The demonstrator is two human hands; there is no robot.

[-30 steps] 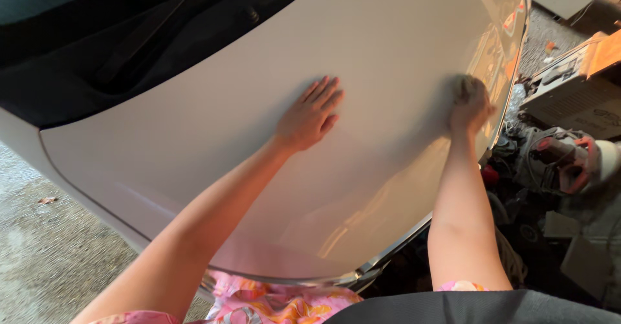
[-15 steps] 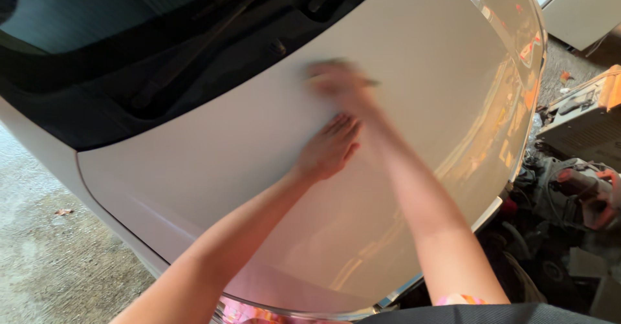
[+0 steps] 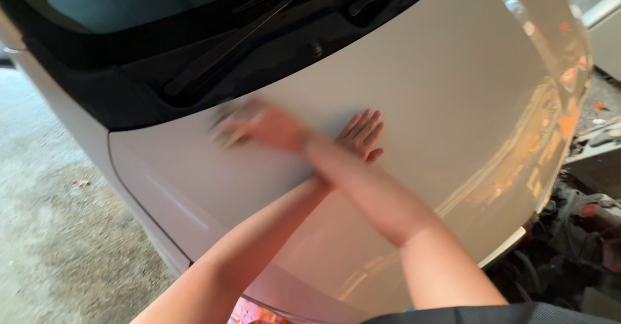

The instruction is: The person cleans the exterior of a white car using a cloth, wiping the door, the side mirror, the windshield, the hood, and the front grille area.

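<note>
The right hand [image 3: 262, 127] is way over on the left now, crossed above the left forearm, a long sweep from where it was a second ago out by the right edge of the car hood [image 3: 440, 91]. It's a blur, moving fast. There's a small cloth [image 3: 223, 130] bunched under it, pressed to the white paint just below the dark strip where the wipers [image 3: 239, 36] lie. The fingers look curled over the cloth, though the blur makes it hard to be sure how tight.

The left hand [image 3: 362, 136] hasn't budged in its job: flat on the hood, fingers spread and palm down, bracing near the middle of the panel. The view has shifted left with the sweep, so more windshield [image 3: 129, 0] shows up top.

So the wiping stroke has crossed the whole width of the hood, and the cloth is now at the rear left corner. Concrete floor [image 3: 58, 233] on the left, machinery clutter [image 3: 582, 233] at the right.
</note>
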